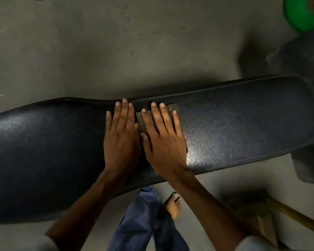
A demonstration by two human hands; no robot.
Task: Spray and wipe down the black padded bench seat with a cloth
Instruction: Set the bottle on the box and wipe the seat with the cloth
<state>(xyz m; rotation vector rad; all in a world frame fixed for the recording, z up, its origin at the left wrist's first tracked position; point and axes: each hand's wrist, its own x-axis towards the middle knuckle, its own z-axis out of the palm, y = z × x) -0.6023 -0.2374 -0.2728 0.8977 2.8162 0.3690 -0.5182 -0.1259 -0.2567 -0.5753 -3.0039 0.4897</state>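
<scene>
The black padded bench seat (243, 124) runs across the view from left to right, its textured surface shining to the right of my hands. A small olive-brown cloth (141, 122) lies flat on the seat's middle. My right hand (163, 140) presses down on the cloth with fingers spread, covering most of it. My left hand (121, 136) rests flat on the bare seat right beside it, fingers together, touching the cloth's left edge. No spray bottle is in view.
Grey concrete floor (98, 42) surrounds the bench. A green round object (297, 13) sits at the top right, above a dark bulky shape (297, 57). A wooden stick (288, 212) lies at the lower right. My jeans leg and bare foot (174, 205) stand under the bench's near edge.
</scene>
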